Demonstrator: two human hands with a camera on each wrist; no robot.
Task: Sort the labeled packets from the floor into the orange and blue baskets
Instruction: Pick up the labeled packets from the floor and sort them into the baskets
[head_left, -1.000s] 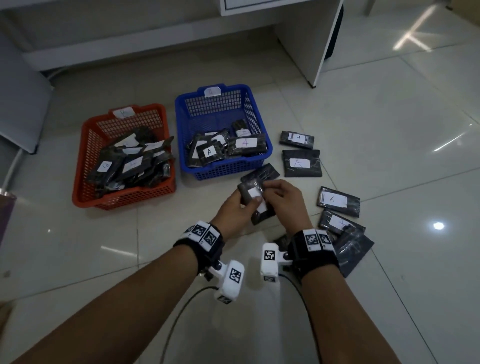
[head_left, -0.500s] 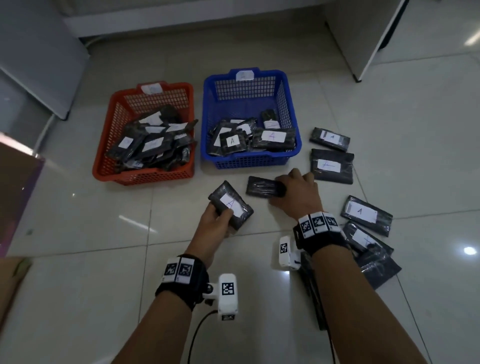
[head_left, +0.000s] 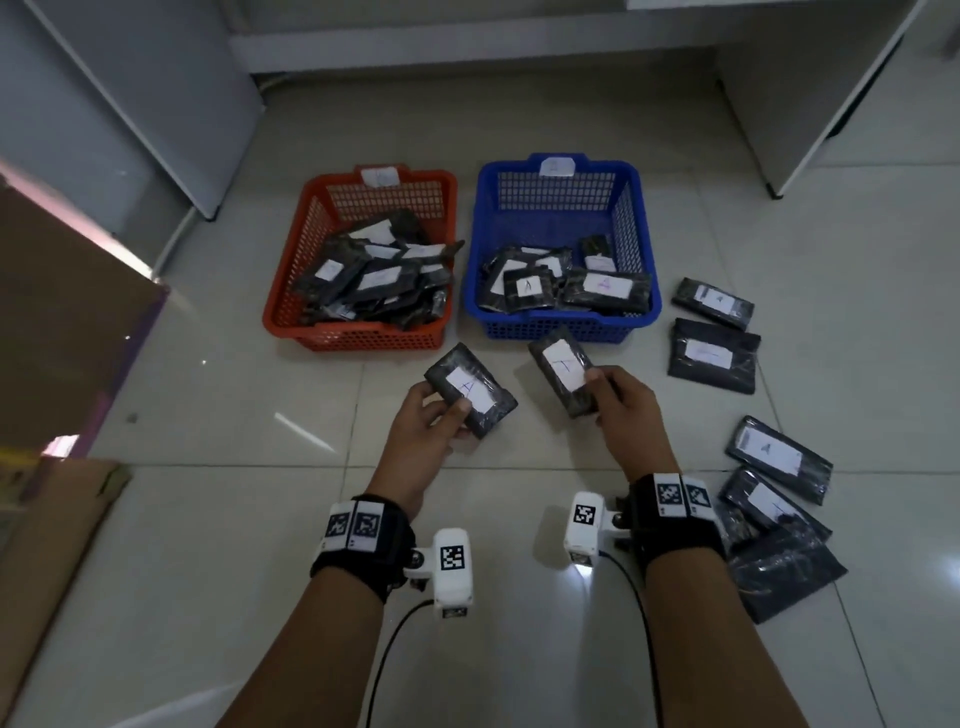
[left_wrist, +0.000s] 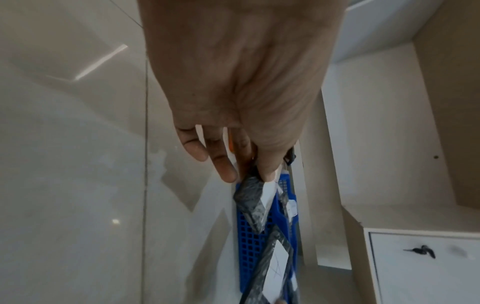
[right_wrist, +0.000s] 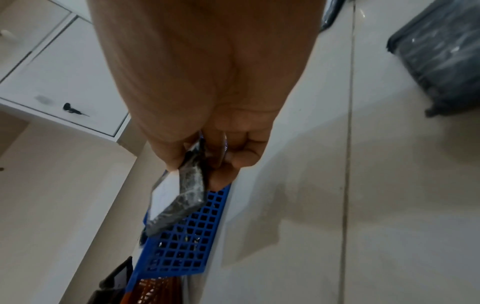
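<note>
My left hand (head_left: 431, 423) grips a black packet (head_left: 470, 396) with a white label marked A, held above the floor in front of the orange basket (head_left: 358, 332). My right hand (head_left: 613, 402) grips a second labeled black packet (head_left: 563, 376) just before the blue basket (head_left: 563, 327). Both baskets hold several labeled packets. In the left wrist view the fingers (left_wrist: 226, 164) pinch the packet (left_wrist: 250, 205) edge-on. In the right wrist view the thumb and fingers (right_wrist: 241, 158) clamp the other packet (right_wrist: 182, 201) over the blue basket wall (right_wrist: 182, 246).
Several more labeled packets (head_left: 714, 353) lie on the tiled floor right of the blue basket and by my right wrist (head_left: 779, 499). A brown cardboard sheet (head_left: 57, 499) lies at the left. White furniture legs (head_left: 810, 130) stand behind the baskets.
My hands parted: the left kept the A packet and drew it left. The right hand went down to a packet on the floor, picked it up and now holds it label up.
</note>
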